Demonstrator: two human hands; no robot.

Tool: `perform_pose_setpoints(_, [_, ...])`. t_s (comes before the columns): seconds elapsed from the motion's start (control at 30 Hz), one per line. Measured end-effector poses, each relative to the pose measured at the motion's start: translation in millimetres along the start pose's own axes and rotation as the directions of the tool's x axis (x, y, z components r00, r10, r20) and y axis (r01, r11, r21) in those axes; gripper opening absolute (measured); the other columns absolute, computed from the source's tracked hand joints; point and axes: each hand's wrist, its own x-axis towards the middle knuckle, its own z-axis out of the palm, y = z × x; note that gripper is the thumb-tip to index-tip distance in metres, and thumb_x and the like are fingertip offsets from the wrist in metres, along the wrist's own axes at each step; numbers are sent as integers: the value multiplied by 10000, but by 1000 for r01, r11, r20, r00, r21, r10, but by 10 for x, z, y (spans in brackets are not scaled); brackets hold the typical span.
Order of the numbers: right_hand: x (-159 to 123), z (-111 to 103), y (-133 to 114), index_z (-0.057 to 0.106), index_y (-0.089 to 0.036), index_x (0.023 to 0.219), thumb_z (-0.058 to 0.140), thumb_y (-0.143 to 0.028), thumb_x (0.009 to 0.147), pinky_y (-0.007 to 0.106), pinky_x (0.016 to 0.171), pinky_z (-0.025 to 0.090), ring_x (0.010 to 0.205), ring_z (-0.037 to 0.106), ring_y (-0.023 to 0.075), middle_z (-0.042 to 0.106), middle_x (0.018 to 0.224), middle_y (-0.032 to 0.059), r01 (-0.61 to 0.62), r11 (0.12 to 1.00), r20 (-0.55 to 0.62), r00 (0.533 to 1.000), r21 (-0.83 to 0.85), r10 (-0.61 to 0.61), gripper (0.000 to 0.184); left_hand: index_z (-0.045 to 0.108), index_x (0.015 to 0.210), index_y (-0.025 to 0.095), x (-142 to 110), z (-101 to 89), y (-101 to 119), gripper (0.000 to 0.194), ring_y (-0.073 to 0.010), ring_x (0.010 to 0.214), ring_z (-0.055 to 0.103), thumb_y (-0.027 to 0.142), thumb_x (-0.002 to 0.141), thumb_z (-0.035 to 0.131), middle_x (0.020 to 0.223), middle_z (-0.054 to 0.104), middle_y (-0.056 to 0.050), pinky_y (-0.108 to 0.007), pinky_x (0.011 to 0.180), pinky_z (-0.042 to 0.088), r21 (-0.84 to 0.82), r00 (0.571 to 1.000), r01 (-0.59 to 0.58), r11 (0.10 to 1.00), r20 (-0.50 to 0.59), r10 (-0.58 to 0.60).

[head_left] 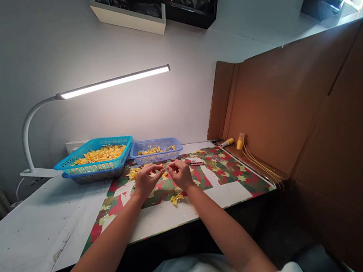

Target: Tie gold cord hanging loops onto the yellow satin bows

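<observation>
Both hands meet over the patterned sheet on the table, fingertips pinched close together. My left hand (147, 180) is closed, thumb against forefinger, at a small yellow ribbon piece (164, 174) between the hands. From the other side my right hand (180, 175) pinches at the same spot; the fingers hide most of the piece. Just below my right hand is a yellow ribbon bow (176, 199), and I cannot tell whether it hangs from a thread or lies on the table. Several yellow bows (134, 173) lie beside my left hand. A thin red-handled tool (195, 163) lies beyond my right hand.
A turquoise basket (95, 165) of yellow pieces sits stacked on a blue one at back left. Beside it stands a lavender basket (157, 157) with more. A lamp (115, 81) reaches overhead. Cardboard (299, 100) walls the right side, near golden cords (260, 163) and a spool (240, 141).
</observation>
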Motion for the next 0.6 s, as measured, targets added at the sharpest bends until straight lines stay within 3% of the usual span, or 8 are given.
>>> perform_pose_setpoints(0.4, [-15, -4, 7, 649, -218, 806, 644, -289, 759, 274, 632, 389, 622, 458, 146, 530, 684, -18, -7, 1000, -12, 1000, -2, 7, 86, 766, 752, 221, 17, 8, -59, 230, -183, 670, 606, 427, 801, 675, 746, 738, -44, -285, 618, 436, -13, 999, 10, 1000, -46, -11])
perform_pose_setpoints(0.6, [-16, 9, -18, 624, -211, 704, 605, -291, 795, 281, 639, 394, 590, 459, 137, 543, 638, -16, -17, 1000, -8, 1000, 17, 17, 122, 771, 760, 214, 19, 14, -63, 247, -177, 670, 608, 442, 801, 685, 746, 737, -46, -278, 603, 435, -31, 999, 20, 999, -39, -22])
